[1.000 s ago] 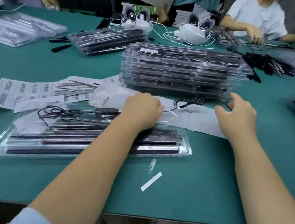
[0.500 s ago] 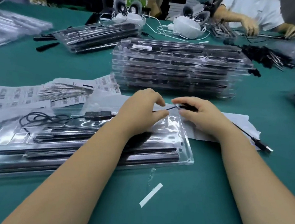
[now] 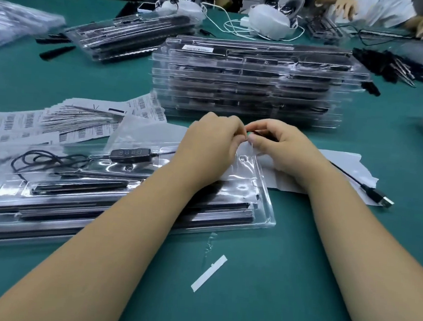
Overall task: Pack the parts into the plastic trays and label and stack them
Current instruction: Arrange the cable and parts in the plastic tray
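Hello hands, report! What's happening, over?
Left hand and right hand pinch thin black cable. Clear plastic tray below, open. Nothing blocking.

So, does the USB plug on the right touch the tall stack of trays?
Apart. The head view shows the USB plug lying near the white paper, with bare green table between it and the tall stack of trays.

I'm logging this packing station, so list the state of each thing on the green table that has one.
Clear plastic tray nearest the person: flat on the table, holding long black parts.
Tall stack of clear plastic trays: filled, white label on top.
Black USB cable: plug lying loose on white paper.
Left hand: fingers curled, pinching.
Right hand: fingers curled, holding the cable's end.
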Demonstrator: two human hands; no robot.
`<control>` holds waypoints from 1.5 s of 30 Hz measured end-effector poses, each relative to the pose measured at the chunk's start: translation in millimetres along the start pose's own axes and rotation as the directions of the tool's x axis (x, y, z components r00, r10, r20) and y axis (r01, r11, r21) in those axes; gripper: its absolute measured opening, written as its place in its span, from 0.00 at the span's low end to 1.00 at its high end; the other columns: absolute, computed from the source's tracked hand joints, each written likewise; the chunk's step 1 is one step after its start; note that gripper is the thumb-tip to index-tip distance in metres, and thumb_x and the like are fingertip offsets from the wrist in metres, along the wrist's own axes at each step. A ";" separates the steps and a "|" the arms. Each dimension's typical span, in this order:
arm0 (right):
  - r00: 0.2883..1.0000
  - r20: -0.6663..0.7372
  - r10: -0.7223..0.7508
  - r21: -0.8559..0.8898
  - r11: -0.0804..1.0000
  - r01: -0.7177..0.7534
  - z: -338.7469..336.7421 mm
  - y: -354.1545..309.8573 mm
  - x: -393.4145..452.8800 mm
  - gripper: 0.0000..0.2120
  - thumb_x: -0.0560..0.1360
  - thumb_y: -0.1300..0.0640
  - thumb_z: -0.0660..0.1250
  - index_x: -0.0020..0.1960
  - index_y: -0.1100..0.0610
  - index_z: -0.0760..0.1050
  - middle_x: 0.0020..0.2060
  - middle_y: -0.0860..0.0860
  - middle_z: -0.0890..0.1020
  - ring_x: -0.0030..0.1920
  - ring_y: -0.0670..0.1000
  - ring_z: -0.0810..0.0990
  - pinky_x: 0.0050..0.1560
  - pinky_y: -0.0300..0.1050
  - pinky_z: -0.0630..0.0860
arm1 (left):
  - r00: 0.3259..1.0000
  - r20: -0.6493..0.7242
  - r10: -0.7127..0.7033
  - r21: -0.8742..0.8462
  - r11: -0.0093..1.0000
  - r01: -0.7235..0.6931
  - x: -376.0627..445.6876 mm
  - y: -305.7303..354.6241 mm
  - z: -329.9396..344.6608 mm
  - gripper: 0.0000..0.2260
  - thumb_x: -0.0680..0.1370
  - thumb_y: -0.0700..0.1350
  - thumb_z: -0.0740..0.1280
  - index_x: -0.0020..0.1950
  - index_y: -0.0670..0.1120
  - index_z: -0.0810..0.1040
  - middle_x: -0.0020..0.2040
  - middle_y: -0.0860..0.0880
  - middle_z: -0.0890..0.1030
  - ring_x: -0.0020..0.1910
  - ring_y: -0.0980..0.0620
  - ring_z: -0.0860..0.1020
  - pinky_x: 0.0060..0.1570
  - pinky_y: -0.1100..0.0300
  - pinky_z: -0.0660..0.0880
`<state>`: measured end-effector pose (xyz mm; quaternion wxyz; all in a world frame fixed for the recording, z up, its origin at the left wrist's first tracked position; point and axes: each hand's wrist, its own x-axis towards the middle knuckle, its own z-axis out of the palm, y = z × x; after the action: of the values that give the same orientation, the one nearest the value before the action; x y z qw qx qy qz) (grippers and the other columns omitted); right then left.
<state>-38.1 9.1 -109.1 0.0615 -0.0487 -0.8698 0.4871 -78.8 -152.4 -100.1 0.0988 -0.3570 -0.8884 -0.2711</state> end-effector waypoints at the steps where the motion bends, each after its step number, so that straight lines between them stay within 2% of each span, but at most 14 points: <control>1: 1.000 0.021 0.002 0.001 1.000 -0.002 -1.3 0.4 0.0 0.07 0.76 0.54 0.67 0.53 0.45 0.78 0.47 0.44 0.82 0.47 0.42 0.79 0.53 0.40 0.74 | 1.000 -0.010 0.004 -0.023 1.000 -0.004 -0.8 1.1 -0.2 0.08 0.80 0.46 0.61 0.53 0.45 0.78 0.47 0.47 0.81 0.51 0.45 0.72 0.52 0.47 0.69; 7: 0.992 0.129 0.015 0.010 1.000 -0.016 -7.5 0.7 1.7 0.10 0.75 0.55 0.69 0.55 0.45 0.77 0.47 0.42 0.82 0.46 0.37 0.78 0.52 0.32 0.71 | 1.000 0.003 -0.031 -0.089 0.995 0.031 -2.9 1.8 1.0 0.06 0.81 0.45 0.60 0.52 0.45 0.75 0.46 0.47 0.79 0.53 0.46 0.70 0.53 0.50 0.67; 10: 0.995 0.099 0.012 -0.036 0.999 -0.008 -4.1 -1.2 3.0 0.11 0.74 0.57 0.70 0.54 0.45 0.77 0.44 0.41 0.81 0.40 0.33 0.77 0.42 0.24 0.68 | 0.998 0.041 -0.053 -0.059 0.997 0.055 -2.0 0.7 3.9 0.06 0.81 0.46 0.59 0.53 0.47 0.74 0.45 0.49 0.77 0.52 0.47 0.69 0.51 0.53 0.65; 14: 0.996 0.092 0.006 -0.163 0.987 0.009 0.2 -3.5 5.2 0.13 0.73 0.57 0.71 0.55 0.46 0.76 0.48 0.44 0.80 0.45 0.39 0.77 0.45 0.28 0.70 | 0.989 0.100 -0.106 -0.117 0.986 0.118 -1.1 -1.5 3.7 0.05 0.81 0.45 0.59 0.51 0.49 0.74 0.43 0.50 0.75 0.52 0.47 0.69 0.51 0.53 0.66; 16: 0.995 0.100 -0.002 -0.243 0.970 0.026 1.1 -4.5 7.1 0.13 0.73 0.56 0.71 0.55 0.45 0.75 0.52 0.45 0.80 0.51 0.44 0.77 0.52 0.36 0.72 | 0.982 0.145 -0.123 -0.155 0.977 0.145 -0.2 -2.2 1.9 0.05 0.81 0.46 0.58 0.49 0.51 0.73 0.46 0.49 0.77 0.52 0.47 0.70 0.52 0.51 0.68; 18: 0.994 0.105 -0.003 -0.291 0.956 0.034 2.0 -4.1 9.1 0.13 0.73 0.55 0.71 0.55 0.44 0.75 0.55 0.48 0.78 0.56 0.49 0.75 0.60 0.46 0.71 | 0.975 0.174 -0.140 -0.209 0.962 0.175 0.2 -2.7 -0.1 0.05 0.81 0.45 0.58 0.47 0.51 0.73 0.43 0.52 0.77 0.47 0.50 0.72 0.48 0.54 0.68; 20: 0.994 0.109 -0.004 -0.315 0.948 0.038 2.7 -3.1 9.8 0.13 0.73 0.54 0.70 0.55 0.42 0.74 0.56 0.49 0.78 0.58 0.51 0.74 0.62 0.50 0.70 | 0.970 0.189 -0.150 -0.256 0.947 0.196 0.9 -3.3 -1.4 0.05 0.81 0.45 0.59 0.47 0.50 0.73 0.40 0.56 0.76 0.39 0.55 0.71 0.41 0.57 0.66; 23: 0.991 0.131 -0.011 -0.269 0.962 0.046 -0.4 -1.7 7.6 0.12 0.74 0.54 0.69 0.55 0.41 0.74 0.56 0.47 0.78 0.58 0.48 0.75 0.61 0.47 0.70 | 0.972 0.190 -0.135 -0.286 0.940 0.187 1.4 -4.0 -1.8 0.05 0.80 0.45 0.60 0.47 0.49 0.74 0.41 0.55 0.77 0.37 0.58 0.71 0.40 0.62 0.67; 27: 0.978 0.208 -0.028 -0.203 0.977 0.071 -8.3 -3.5 0.9 0.13 0.71 0.52 0.71 0.53 0.39 0.74 0.52 0.38 0.78 0.51 0.37 0.76 0.54 0.37 0.70 | 0.964 0.265 -0.026 -0.344 0.931 0.120 -1.0 -0.8 -3.0 0.02 0.76 0.48 0.68 0.47 0.52 0.80 0.38 0.60 0.77 0.34 0.67 0.72 0.36 0.72 0.66; 31: 0.974 0.224 -0.012 -0.182 0.982 0.055 -10.7 -4.2 2.4 0.14 0.70 0.54 0.73 0.50 0.38 0.74 0.46 0.36 0.79 0.46 0.34 0.76 0.48 0.33 0.69 | 0.973 0.231 0.003 -0.305 0.950 0.070 -1.7 -3.4 -2.4 0.06 0.78 0.45 0.65 0.46 0.55 0.80 0.38 0.62 0.79 0.31 0.64 0.72 0.39 0.64 0.67; 36: 0.972 0.235 -0.003 -0.203 0.978 0.052 -10.1 -5.2 2.8 0.14 0.70 0.53 0.73 0.46 0.36 0.73 0.39 0.33 0.78 0.37 0.28 0.74 0.38 0.22 0.66 | 0.967 0.254 0.014 -0.231 0.972 0.046 -2.8 0.9 -1.9 0.06 0.80 0.46 0.61 0.47 0.54 0.76 0.44 0.56 0.81 0.42 0.54 0.71 0.50 0.52 0.70; 38: 0.971 0.239 0.001 -0.257 0.964 0.062 -8.9 -6.1 2.9 0.14 0.70 0.53 0.73 0.47 0.37 0.72 0.42 0.34 0.77 0.41 0.30 0.75 0.41 0.25 0.68 | 0.960 0.279 0.027 -0.175 0.984 0.023 -2.4 3.0 -1.7 0.06 0.81 0.46 0.59 0.47 0.53 0.75 0.43 0.54 0.81 0.49 0.47 0.74 0.55 0.47 0.71; 41: 0.971 0.237 0.038 -0.331 0.943 0.044 -7.0 -6.2 6.6 0.15 0.70 0.51 0.72 0.52 0.39 0.72 0.51 0.42 0.77 0.51 0.44 0.75 0.54 0.42 0.72 | 0.955 0.291 0.052 -0.080 0.996 -0.030 -2.7 4.4 -1.4 0.06 0.81 0.45 0.58 0.48 0.54 0.73 0.39 0.57 0.77 0.53 0.46 0.72 0.57 0.47 0.69; 45: 0.981 0.193 0.034 -0.372 0.927 0.041 -1.8 -10.0 6.3 0.12 0.68 0.48 0.73 0.43 0.39 0.70 0.56 0.51 0.76 0.60 0.54 0.72 0.62 0.55 0.69 | 0.996 0.036 0.079 -0.096 0.993 -0.075 -1.0 4.1 -0.3 0.08 0.81 0.43 0.57 0.53 0.45 0.76 0.41 0.51 0.74 0.49 0.42 0.71 0.51 0.49 0.67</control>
<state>-44.2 6.3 -99.3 -0.0341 -0.0097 -0.9485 0.3147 -75.3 -150.7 -98.5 0.0744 -0.4005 -0.8620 -0.3017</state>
